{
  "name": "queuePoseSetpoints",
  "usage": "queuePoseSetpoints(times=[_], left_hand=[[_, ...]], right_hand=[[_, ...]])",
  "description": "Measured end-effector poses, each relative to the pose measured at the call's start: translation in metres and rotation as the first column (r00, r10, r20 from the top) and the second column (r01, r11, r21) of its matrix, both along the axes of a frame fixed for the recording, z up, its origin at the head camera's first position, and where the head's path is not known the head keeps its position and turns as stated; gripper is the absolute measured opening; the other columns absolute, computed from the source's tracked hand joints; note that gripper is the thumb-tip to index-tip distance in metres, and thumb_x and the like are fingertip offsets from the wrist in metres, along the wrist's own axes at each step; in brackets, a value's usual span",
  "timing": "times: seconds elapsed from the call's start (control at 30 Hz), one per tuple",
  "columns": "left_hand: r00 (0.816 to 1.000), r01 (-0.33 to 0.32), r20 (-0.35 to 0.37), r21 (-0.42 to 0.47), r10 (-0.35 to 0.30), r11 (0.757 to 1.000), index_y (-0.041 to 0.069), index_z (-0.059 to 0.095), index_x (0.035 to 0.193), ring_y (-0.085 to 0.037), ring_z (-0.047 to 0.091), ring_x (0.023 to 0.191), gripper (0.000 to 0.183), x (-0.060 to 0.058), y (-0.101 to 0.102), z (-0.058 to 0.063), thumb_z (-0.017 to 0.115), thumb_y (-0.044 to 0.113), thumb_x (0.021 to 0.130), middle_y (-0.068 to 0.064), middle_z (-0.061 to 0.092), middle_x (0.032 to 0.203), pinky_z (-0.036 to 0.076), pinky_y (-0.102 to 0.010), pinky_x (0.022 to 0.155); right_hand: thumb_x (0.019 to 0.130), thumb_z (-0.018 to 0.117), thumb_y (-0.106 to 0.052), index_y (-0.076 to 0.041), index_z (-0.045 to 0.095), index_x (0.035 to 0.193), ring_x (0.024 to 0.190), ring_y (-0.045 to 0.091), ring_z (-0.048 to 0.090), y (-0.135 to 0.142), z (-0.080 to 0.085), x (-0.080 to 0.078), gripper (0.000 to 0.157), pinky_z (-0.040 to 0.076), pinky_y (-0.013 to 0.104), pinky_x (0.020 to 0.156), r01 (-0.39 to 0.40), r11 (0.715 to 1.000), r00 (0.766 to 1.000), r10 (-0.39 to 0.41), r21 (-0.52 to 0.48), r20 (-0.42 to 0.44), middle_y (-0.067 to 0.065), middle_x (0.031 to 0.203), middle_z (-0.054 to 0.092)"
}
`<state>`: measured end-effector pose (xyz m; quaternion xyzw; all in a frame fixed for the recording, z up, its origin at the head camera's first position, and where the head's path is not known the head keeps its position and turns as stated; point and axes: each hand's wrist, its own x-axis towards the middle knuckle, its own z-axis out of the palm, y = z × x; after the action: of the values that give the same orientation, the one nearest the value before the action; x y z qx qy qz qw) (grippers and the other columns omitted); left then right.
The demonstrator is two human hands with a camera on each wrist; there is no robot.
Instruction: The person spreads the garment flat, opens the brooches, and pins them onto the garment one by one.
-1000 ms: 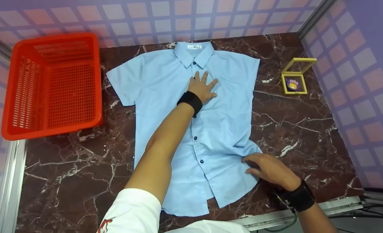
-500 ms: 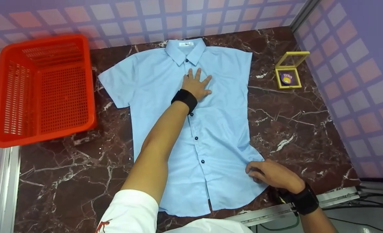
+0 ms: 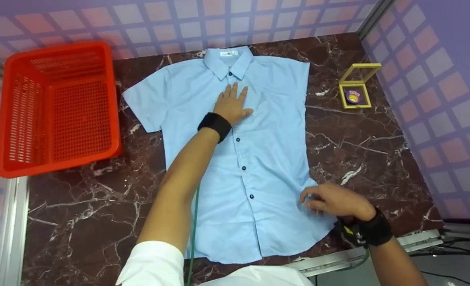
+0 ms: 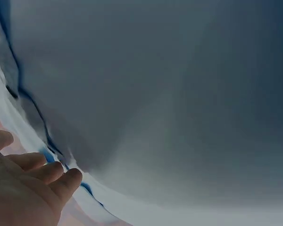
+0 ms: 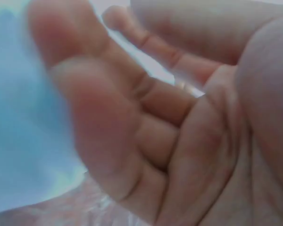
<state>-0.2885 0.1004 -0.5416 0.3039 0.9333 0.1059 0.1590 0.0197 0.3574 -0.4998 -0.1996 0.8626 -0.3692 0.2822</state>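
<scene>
Left hand (image 3: 232, 106), outstretched, and right hand (image 3: 332, 200), loosely curved nearer the bench (image 3: 84, 222)'s front edge, are over the shirt (image 3: 272, 155), gripping nothing.

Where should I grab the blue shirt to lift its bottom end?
Probably pinch the bottom hem of the blue shirt, coming from the person's side: it lies flat, buttons up, collar at the far end, so that thin edge faces the person.

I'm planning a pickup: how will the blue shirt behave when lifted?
The blue shirt will probably hang floppy, as creases show near the right hand. It seems light: the cloth lies thin and flat. Below its lowest button, the front edges may swing apart, since a slit runs to the hem.
</scene>
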Motion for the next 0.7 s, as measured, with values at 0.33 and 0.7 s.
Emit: queuePoseSetpoints(times=[0.33, 0.7], left_hand=[[0.993, -0.113, 0.029, 0.042, 0.112, 0.993, 0.004, 0.017, 0.160, -0.045, 0.003, 0.151, 0.082, 0.022, -0.087, 0.016, 0.049, 0.052, 0.102, -0.027, 0.006, 0.164, 0.008, -0.052, 0.122], [0.984, -0.094, 0.149, -0.061, 0.102, 0.994, 0.002, 0.008, 0.161, -0.050, -0.007, 0.149, 0.099, 0.097, -0.148, 0.029, 0.058, 0.058, 0.095, -0.032, -0.006, 0.162, 0.001, -0.056, 0.120]], right_hand=[[0.097, 0.069, -0.021, -0.012, 0.070, 0.116, 0.079, 0.013, 0.062, -0.012, 0.004, -0.056, 0.021, 0.050, 0.033, 0.070, 0.192, 0.975, 0.944, -0.152, 0.111, -0.293, 0.000, 0.091, 0.067], [0.079, 0.086, -0.028, -0.002, 0.040, 0.151, 0.143, 0.051, 0.024, -0.007, -0.016, -0.092, 0.089, 0.024, 0.064, 0.113, 0.167, 0.965, 0.919, -0.079, 0.201, -0.387, 0.032, 0.155, 0.029]])
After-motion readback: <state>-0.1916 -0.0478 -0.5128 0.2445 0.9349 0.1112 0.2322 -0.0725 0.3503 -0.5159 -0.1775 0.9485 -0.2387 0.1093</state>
